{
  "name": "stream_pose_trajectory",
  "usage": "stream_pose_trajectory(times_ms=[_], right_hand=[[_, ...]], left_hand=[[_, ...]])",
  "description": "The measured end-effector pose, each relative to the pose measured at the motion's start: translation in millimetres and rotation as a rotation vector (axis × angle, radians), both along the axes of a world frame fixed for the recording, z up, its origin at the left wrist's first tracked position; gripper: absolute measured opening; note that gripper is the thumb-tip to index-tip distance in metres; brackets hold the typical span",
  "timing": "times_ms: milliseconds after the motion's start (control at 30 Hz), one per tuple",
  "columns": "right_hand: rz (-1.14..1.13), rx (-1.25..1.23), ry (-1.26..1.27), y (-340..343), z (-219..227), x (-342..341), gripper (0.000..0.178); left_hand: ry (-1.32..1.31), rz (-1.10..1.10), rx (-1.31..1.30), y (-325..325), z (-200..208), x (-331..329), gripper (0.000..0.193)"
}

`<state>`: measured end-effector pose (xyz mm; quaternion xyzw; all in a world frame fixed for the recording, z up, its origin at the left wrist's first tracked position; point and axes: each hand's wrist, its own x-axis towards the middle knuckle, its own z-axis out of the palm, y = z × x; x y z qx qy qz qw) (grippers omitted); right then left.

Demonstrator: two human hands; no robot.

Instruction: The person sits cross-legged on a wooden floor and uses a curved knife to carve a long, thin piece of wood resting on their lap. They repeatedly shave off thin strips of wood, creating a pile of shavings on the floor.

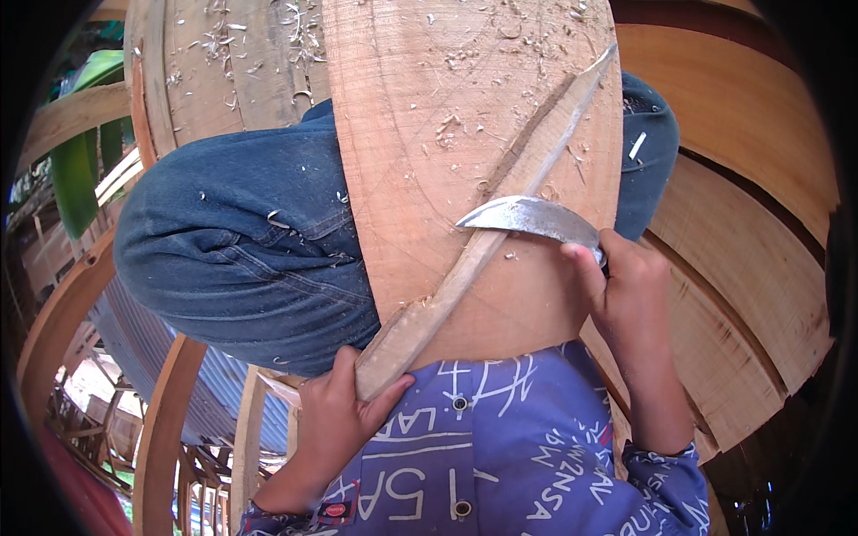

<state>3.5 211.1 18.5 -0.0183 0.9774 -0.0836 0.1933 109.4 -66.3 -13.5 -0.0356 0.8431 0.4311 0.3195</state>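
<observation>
A long pointed wooden stick [483, 250] lies slantwise over a broad wooden board [402, 152] that rests across my lap. Its thick near end is gripped by my left hand [342, 411], close to my shirt front. The sharpened tip points to the far right. My right hand [626, 277] is closed round the handle of a curved knife [532, 217]; the handle is mostly hidden by my fingers. The blade crosses over the middle of the stick, its point toward the left. Curled wood shavings [451, 131] are scattered on the board.
My bent legs in blue jeans [241, 232] flank the board. Planks with more shavings [223, 67] lie beyond at the far left. Wide wooden slabs [733, 223] are at the right. Wooden rails [165, 429], corrugated metal sheet [143, 348] and a green leaf [76, 174] show at the left.
</observation>
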Motion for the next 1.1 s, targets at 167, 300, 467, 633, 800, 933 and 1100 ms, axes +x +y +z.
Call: stream_pose_trajectory(times_ms=[167, 300, 467, 633, 800, 933, 1100], right_hand=[[0.044, 0.062, 0.044, 2.1, -1.2, -7.2, 0.051], [0.063, 0.083, 0.089, 5.8, -4.7, -8.2, 0.052], [-0.266, 0.156, 0.195, 57.0, -6.1, -42.3, 0.058], [-0.231, 0.035, 0.075, 31.7, 9.9, -30.6, 0.057], [0.002, 0.076, 0.026, 0.6, -0.5, -15.2, 0.052], [0.032, 0.113, 0.088, 7.7, -7.5, -27.6, 0.054], [0.003, 0.130, 0.102, 13.8, -9.7, -35.7, 0.055]], left_hand=[[0.023, 0.025, 0.027, 0.2, -4.0, 4.0, 0.047], [0.024, 0.005, 0.021, 0.3, -7.1, 5.4, 0.050], [-0.052, -0.025, 0.011, -4.1, -7.2, 9.3, 0.052], [-0.056, 0.004, 0.038, -4.0, -8.0, 9.8, 0.053], [-0.086, 0.005, 0.041, -4.9, -9.5, 7.7, 0.053], [-0.093, 0.007, 0.071, -5.0, -11.8, 3.5, 0.054], [-0.068, 0.025, 0.070, -1.5, -13.5, 5.2, 0.054]])
